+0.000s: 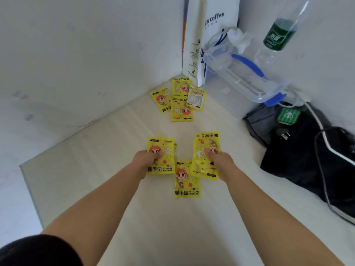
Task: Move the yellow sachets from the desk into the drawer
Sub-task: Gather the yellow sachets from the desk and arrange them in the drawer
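Note:
My left hand (pixel 147 159) grips a small stack of yellow hand-warmer sachets (pixel 163 162), thumb on top. My right hand (pixel 221 162) grips another bunch of yellow sachets (pixel 205 148), thumb pressed on the front one. Between the two hands a single yellow sachet (pixel 187 181) lies flat on the pale desk (pixel 172 227). Farther back, near the wall corner, several more yellow sachets (pixel 179 100) lie overlapping on the desk. No drawer is in view.
A white coffee paper bag (pixel 209 35) stands in the corner. Beside it are a clear plastic box with blue clips (pixel 242 73) and a green-labelled bottle (pixel 278 35). A black bag with cables and a plug (pixel 299 150) fills the right side. The desk edge runs at left (pixel 26 179).

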